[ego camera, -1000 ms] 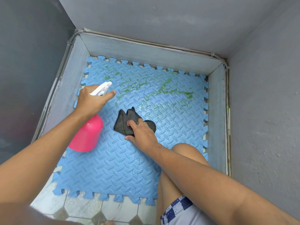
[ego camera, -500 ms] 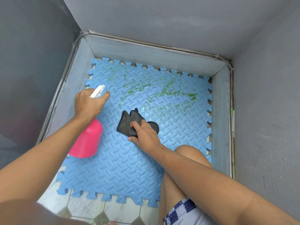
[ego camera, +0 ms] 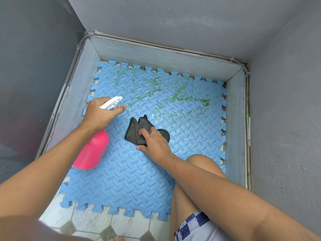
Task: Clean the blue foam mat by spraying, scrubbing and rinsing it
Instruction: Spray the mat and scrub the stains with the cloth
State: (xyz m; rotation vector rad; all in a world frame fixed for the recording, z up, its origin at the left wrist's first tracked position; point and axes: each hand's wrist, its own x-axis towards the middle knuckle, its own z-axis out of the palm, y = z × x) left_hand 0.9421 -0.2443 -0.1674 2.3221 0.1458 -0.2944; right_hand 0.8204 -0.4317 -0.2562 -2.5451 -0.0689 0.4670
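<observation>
The blue foam mat point(ego camera: 132, 178) lies on the floor in a walled corner, with green stains point(ego camera: 184, 97) smeared across its far half. My left hand point(ego camera: 100, 115) grips a pink spray bottle point(ego camera: 92, 150) by its white trigger head point(ego camera: 111, 102), nozzle aimed toward the stains, index finger stretched along the trigger. My right hand point(ego camera: 154, 145) holds a dark grey cloth point(ego camera: 137, 130) against the mat's middle, fingers curled over its near edge.
Grey walls close in on three sides, with a pale skirting ledge point(ego camera: 156, 54) around the mat. My bare knee point(ego camera: 201, 164) rests on the mat's right near part. Tiled floor point(ego camera: 97, 223) shows in front of the mat.
The view shifted slightly. Both hands stay in about the same spots on the mat; my left hand keeps the spray bottle aimed at the stains and my right stays on the cloth.
</observation>
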